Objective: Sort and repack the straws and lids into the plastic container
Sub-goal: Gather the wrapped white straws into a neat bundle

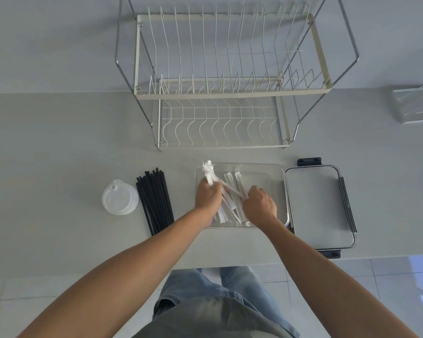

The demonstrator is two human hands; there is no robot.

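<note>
A clear plastic container (266, 172) sits on the counter in front of me with several paper-wrapped white straws (232, 184) lying in it. My left hand (206, 197) is shut on a bundle of wrapped white straws that sticks up past the container's far left corner. My right hand (259, 203) is over the container, pinching the end of one wrapped straw. To the left lie a bundle of black straws (155, 198) and a stack of clear cup lids (120, 197).
The container's lid (315, 206) with dark clips lies flat to the right of it. A two-tier wire dish rack (220, 84) stands behind. A shiny metal holder (415, 103) is at the far right. The counter's front edge runs just below the container.
</note>
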